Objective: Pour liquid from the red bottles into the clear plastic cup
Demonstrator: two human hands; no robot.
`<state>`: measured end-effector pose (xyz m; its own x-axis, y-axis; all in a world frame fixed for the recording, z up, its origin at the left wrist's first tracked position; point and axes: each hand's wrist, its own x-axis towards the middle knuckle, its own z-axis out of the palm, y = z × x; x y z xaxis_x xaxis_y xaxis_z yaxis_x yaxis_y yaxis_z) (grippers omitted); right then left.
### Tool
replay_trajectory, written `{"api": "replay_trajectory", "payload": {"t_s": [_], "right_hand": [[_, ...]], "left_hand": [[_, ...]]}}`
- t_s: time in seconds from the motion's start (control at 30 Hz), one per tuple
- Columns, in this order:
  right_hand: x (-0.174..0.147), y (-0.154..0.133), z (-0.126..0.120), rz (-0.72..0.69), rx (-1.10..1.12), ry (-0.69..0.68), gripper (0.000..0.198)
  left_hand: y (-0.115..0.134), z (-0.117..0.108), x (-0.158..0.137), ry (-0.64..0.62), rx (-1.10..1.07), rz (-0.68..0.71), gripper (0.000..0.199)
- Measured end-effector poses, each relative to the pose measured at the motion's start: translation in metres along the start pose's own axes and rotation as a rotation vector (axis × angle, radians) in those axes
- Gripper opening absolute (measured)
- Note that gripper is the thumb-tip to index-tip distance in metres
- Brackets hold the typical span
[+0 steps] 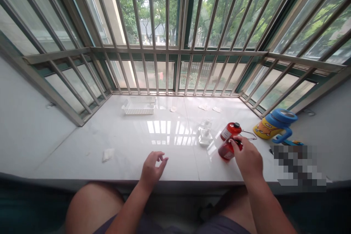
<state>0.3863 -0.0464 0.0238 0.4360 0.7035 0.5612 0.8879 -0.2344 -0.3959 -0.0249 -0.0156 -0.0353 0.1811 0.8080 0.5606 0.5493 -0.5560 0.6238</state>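
My right hand (248,155) grips the dark cap of a red bottle (227,150) by its top, near the front right of the white windowsill. Just behind it stands a second red bottle (230,131) with a black cap and a pale label. To the left of the bottles is a small clear glass bottle (205,136) with a squarish body. My left hand (154,166) hovers over the front edge of the sill, fingers curved and apart, with nothing in it. Whether the gripped bottle touches the sill is hard to tell.
A white perforated basket (139,106) sits at the back left. Crumpled tissue (108,155) lies at front left, with white scraps (204,108) farther back. At right are a blue and yellow mug (274,126), a thin wire loop (250,135) and a pixelated patch. Metal bars (167,73) border the sill.
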Motion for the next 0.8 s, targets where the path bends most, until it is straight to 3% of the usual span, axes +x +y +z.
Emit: {"api": "replay_trajectory", "payload": {"t_s": [0.17, 0.3, 0.4, 0.5, 0.6, 0.73, 0.8], "right_hand": [[0.016, 0.019, 0.018, -0.093, -0.068, 0.083, 0.043], [0.023, 0.022, 0.023, -0.157, -0.111, 0.124, 0.033], [0.024, 0.006, 0.021, -0.256, -0.067, 0.207, 0.025], [0.024, -0.029, 0.021, -0.389, 0.058, 0.213, 0.02], [0.036, -0.071, 0.028, -0.396, 0.037, 0.016, 0.029], [0.079, -0.106, 0.048, -0.002, -0.367, -0.48, 0.06], [0.102, -0.113, 0.061, 0.141, -0.455, -0.712, 0.065]], "left_hand": [[-0.019, -0.016, -0.004, 0.09, 0.095, -0.038, 0.016], [-0.017, -0.013, -0.007, 0.069, 0.124, 0.052, 0.013], [-0.016, -0.01, -0.007, 0.049, 0.131, 0.147, 0.007], [-0.016, -0.007, -0.004, 0.029, 0.162, 0.211, 0.004], [-0.016, -0.004, -0.004, 0.012, 0.205, 0.25, 0.008], [-0.016, -0.002, -0.007, -0.018, 0.242, 0.273, 0.008], [-0.016, -0.002, -0.008, -0.028, 0.259, 0.287, 0.007]]}}
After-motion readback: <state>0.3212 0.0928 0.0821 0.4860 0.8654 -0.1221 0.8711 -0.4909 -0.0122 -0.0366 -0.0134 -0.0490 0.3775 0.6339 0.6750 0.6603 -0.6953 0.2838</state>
